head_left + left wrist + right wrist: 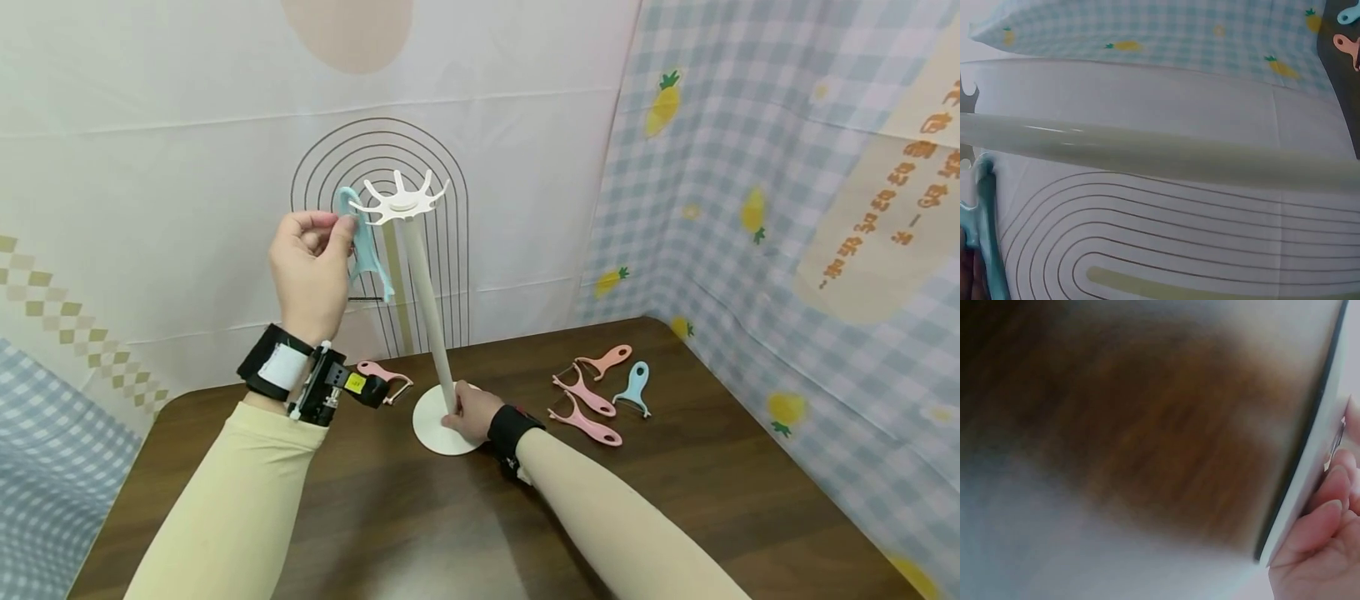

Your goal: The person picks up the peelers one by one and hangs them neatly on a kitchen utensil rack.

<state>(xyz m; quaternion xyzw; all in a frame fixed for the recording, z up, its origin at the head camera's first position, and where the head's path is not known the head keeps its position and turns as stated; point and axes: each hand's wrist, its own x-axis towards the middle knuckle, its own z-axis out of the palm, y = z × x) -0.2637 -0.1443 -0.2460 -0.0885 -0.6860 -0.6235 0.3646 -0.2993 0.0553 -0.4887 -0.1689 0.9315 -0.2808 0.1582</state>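
Observation:
My left hand pinches a light blue peeler between thumb and fingers, its handle end up and its blade end down. The peeler is beside the left prongs of a white hook rack; whether a prong passes through its handle hole I cannot tell. In the left wrist view the peeler shows at the left edge, near the rack's pole. My right hand holds the foot of the pole, just over the round white base. The right wrist view shows fingers at the base's edge.
A pink peeler lies left of the base. To the right lie an orange peeler, another blue peeler and two pink ones on the brown table. A cloth-covered wall rises behind.

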